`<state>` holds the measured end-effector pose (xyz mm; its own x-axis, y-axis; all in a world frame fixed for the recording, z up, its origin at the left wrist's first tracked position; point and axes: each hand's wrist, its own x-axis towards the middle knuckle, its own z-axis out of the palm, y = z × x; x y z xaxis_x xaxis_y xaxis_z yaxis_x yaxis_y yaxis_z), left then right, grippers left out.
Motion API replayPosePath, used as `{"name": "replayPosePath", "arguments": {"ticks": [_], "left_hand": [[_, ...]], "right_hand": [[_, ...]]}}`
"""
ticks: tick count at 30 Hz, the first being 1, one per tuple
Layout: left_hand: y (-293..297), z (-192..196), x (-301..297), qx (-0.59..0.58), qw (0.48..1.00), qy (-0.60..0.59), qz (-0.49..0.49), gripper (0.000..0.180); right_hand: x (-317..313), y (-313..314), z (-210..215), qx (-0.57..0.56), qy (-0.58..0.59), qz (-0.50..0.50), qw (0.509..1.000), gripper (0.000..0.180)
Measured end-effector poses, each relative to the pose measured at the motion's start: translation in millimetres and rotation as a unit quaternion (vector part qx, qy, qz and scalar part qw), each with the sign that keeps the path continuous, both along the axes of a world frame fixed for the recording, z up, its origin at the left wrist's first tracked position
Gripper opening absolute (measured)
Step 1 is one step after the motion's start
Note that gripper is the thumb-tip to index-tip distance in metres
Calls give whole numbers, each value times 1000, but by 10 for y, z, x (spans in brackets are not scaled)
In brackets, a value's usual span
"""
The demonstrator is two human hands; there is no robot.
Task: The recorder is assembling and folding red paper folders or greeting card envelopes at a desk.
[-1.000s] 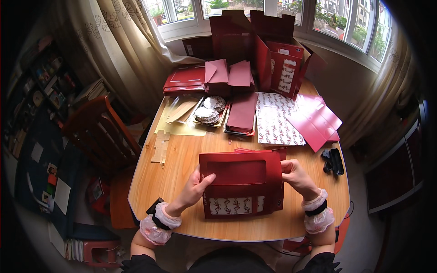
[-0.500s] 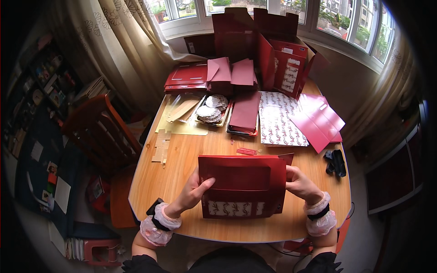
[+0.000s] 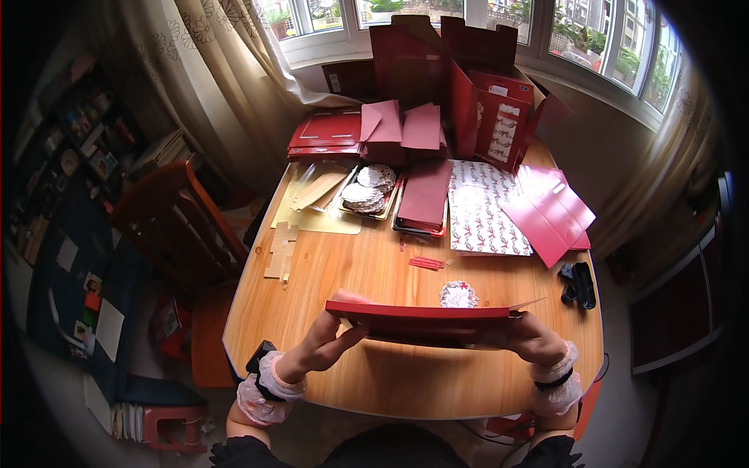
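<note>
A flat red cardboard box (image 3: 421, 313) is held above the near part of the wooden table, tilted so that mostly its long edge shows. My left hand (image 3: 326, 337) grips its left end, thumb on the near side. At the right end my right hand (image 3: 534, 340) is closed round the box, its fingertips partly hidden. A thin flap (image 3: 529, 304) sticks out beside that hand. Just beyond the box lies a round scalloped paper piece (image 3: 459, 295), white with dark print and a spot of red. Farther off is a small red strip (image 3: 426, 264).
At the back stand open red boxes (image 3: 491, 117) and stacks of red and pink card (image 3: 324, 132). In front are a tray of round paper pieces (image 3: 367, 191), a tray of dark pink card (image 3: 425, 195), patterned sheets (image 3: 484, 214) and a black object (image 3: 576, 285). A wooden chair (image 3: 175, 234) stands left.
The box has tipped from showing its broad patterned face to showing its edge, both hands still on it. The round scalloped paper piece has come into sight behind it.
</note>
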<state>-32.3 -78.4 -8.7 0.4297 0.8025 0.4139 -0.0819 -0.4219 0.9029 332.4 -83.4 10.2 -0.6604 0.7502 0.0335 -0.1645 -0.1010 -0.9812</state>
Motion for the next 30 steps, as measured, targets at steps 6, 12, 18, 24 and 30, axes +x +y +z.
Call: {"name": "replayPosePath", "arguments": {"ticks": [6,12,18,24,30], "left_hand": [[37,-57,106,-148,983,-107,25,32],[62,116,73,-163,985,-52,20,47],[89,213,103,-170,985,-34,20,48],[131,84,62,-184,982,-26,21,47],[130,64,105,-200,980,-5,23,45]], "right_hand": [[45,-57,-258,13,-16,-39,999,52],[-61,37,-258,-109,107,55,987,57],[-219,57,-255,-179,163,16,970,56],[-493,60,-38,-206,83,-71,972,55],[-464,90,-104,-179,1,-62,982,56]]}}
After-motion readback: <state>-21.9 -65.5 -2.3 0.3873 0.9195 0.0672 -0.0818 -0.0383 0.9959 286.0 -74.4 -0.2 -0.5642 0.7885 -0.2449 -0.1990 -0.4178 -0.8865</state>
